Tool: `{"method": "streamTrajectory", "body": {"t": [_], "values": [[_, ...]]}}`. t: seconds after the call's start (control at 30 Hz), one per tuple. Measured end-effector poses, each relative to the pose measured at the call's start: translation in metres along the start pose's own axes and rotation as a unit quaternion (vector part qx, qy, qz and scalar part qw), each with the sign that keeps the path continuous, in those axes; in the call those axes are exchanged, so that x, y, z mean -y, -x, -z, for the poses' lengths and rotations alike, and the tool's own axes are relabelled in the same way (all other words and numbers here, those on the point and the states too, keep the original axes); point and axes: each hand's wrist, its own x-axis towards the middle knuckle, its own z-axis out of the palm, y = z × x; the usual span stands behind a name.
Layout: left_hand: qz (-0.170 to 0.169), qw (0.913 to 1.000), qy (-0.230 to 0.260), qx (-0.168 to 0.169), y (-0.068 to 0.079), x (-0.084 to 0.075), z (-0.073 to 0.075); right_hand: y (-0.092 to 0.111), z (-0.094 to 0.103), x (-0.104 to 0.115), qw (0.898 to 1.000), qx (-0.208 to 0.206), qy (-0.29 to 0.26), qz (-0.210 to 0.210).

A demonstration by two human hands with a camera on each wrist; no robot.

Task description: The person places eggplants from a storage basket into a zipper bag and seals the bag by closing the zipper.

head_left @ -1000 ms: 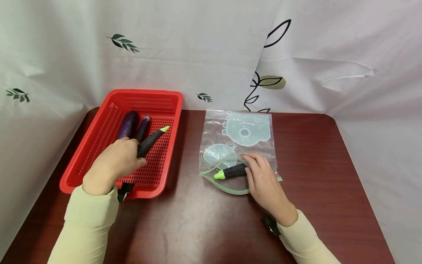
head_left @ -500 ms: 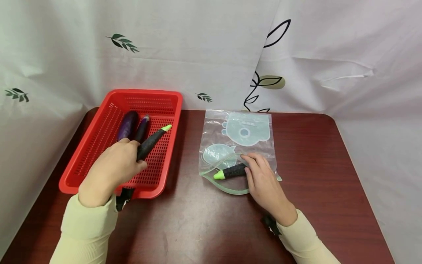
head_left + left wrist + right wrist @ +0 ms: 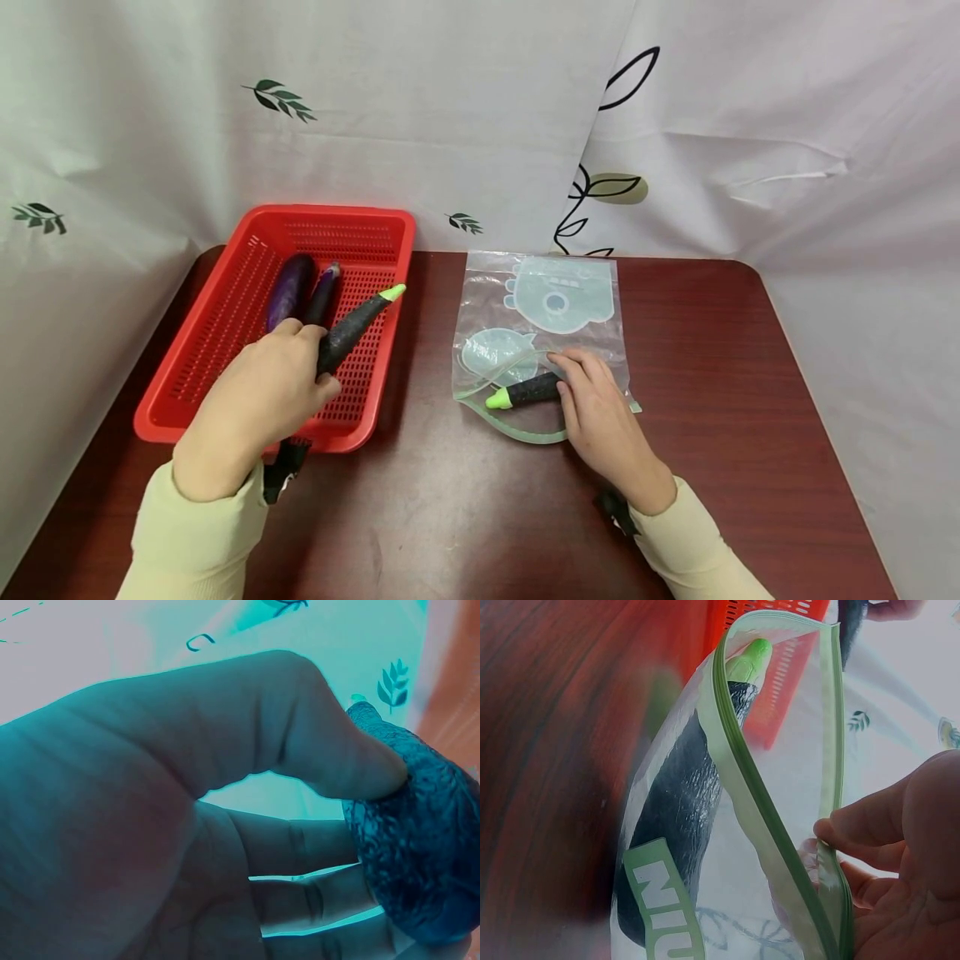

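The left hand (image 3: 258,392) grips a green-tipped vegetable (image 3: 352,331), shifted toward three o'clock — seemingly now clear of the basket's floor; the right hand (image 3: 606,425) pinches the bag (image 3: 577,321).

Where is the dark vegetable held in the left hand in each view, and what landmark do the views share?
Head: dark vegetable, left of centre, slanting over the red basket.
Left wrist: dark vegetable, at the right edge.
Right wrist: dark vegetable, only partly shown, at the top edge, right of centre.
Shared landmark: the left hand.
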Motion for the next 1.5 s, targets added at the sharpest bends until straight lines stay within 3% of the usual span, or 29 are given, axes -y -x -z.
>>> {"method": "streamTrajectory", "body": {"t": [0.5, 0.77, 1.07, 1.5], "values": [[-0.041, 0.9987, 0.008, -0.028, 0.012, -0.025, -0.006, 0.001, 0.0, 0.0, 1.0, -0.002, 0.001, 0.002], [-0.075, 0.9966, 0.021, -0.025, 0.014, -0.033, -0.012, 0.001, 0.001, 0.0, 1.0, -0.004, 0.001, 0.004], [-0.086, 0.9959, 0.02, -0.018, 0.016, -0.042, -0.015, 0.001, 0.0, 0.0, 1.0, -0.001, 0.0, 0.0], [-0.137, 0.9888, 0.023, -0.054, 0.022, -0.055, -0.026, 0.001, 0.0, 0.0, 1.0, -0.008, 0.0, 0.012]]}}
